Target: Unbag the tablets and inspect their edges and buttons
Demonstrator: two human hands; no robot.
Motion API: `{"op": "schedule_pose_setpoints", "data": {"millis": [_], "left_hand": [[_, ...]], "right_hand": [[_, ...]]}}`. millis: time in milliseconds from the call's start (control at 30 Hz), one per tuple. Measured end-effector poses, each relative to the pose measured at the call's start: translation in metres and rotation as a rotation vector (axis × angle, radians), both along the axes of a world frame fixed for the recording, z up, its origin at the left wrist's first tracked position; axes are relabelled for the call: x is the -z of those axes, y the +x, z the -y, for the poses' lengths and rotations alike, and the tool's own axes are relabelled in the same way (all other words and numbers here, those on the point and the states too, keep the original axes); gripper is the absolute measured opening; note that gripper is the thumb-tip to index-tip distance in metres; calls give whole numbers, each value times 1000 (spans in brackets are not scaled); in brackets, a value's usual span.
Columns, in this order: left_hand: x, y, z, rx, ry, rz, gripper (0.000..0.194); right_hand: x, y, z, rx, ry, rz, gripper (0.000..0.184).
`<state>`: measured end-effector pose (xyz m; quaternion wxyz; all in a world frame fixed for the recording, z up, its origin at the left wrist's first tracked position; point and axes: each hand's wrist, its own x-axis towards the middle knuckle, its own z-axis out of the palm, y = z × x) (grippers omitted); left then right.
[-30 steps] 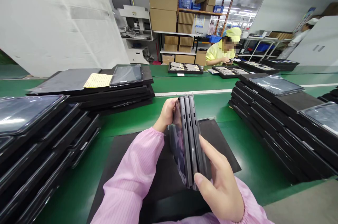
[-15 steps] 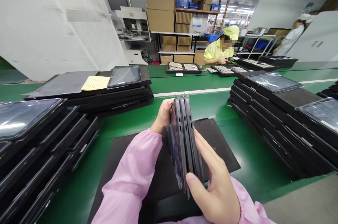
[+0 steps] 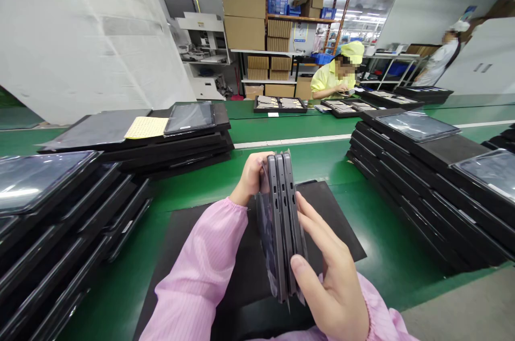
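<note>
Three dark grey tablets (image 3: pixel 284 223) stand on edge, pressed together, with their port edges turned up toward me. Clear film hangs loose on the left tablet's face. My left hand (image 3: pixel 254 175) is closed on the far left corner of the group. On the near right side, my right hand (image 3: pixel 332 282) grips them, its thumb on the near edge and its fingers along the right tablet's face. Below them a black foam sheet (image 3: pixel 338 223) lies on the green bench (image 3: pixel 201 188).
Stacks of film-covered tablets on black trays stand on the left (image 3: pixel 52 180) and right (image 3: pixel 410 164). A yellow label sheet (image 3: pixel 147 127) lies on the far left stack. Across the bench a person in yellow (image 3: pixel 332 75) works behind trays of small parts (image 3: pixel 280 104).
The three tablets have dropped slightly and tilted a little. My right hand has shifted slightly to the right, its thumb a little higher on the near edge.
</note>
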<state>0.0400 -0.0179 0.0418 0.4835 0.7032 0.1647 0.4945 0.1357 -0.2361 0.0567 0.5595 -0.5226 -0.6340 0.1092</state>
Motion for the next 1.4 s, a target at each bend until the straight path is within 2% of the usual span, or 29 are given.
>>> {"op": "schedule_pose_setpoints", "data": {"millis": [167, 400, 700, 867, 1167, 1400], "left_hand": [[-5, -1, 4, 8, 15, -20, 75], [-7, -4, 4, 14, 17, -75, 76], [-14, -4, 14, 28, 57, -127, 81], [-18, -5, 20, 51, 81, -149, 75], [-13, -2, 18, 57, 93, -142, 68], [-14, 1, 19, 44, 97, -137, 78]], "right_hand": [[-3, -1, -2, 43, 28, 37, 41], [-9, 1, -2, 44, -12, 86, 36], [-9, 2, -3, 1, -103, 53, 32], [-8, 3, -2, -50, -163, 9, 33], [-11, 2, -5, -20, -84, -14, 21], [-13, 4, -6, -22, -39, -34, 14]]}}
